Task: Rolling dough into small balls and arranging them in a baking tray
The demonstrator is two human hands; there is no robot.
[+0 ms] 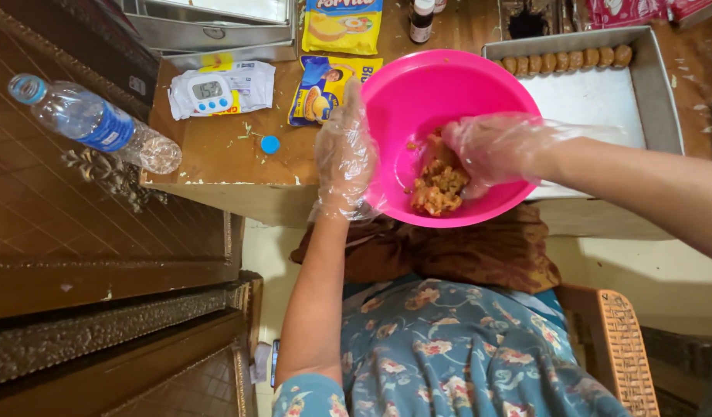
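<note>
Right hand (pixel 487 150), in a thin clear glove, is dug into the orange-brown crumbly mixture (pixel 439 188) at the bowl bottom, fingers curled into it; how much it grips I cannot tell. Left hand (pixel 344 154), gloved too, clasps the left rim of the pink bowl (pixel 418 85), tilted toward the near side. Mixture looks soft, sticky, light; best scooped from beneath. No clear long axis, just a clump. Bowl is light, stiff, slick. Metal tray (pixel 603 100) with a row of rolled pieces (pixel 564 60) lies right.

Bowl (pixel 418 100): bright pink. Mixture (pixel 439 188): orange-brown. Garment (pixel 464 355): blue, floral print. Bottle cap (pixel 270 144): blue. Packets (pixel 342 25): yellow and blue.
</note>
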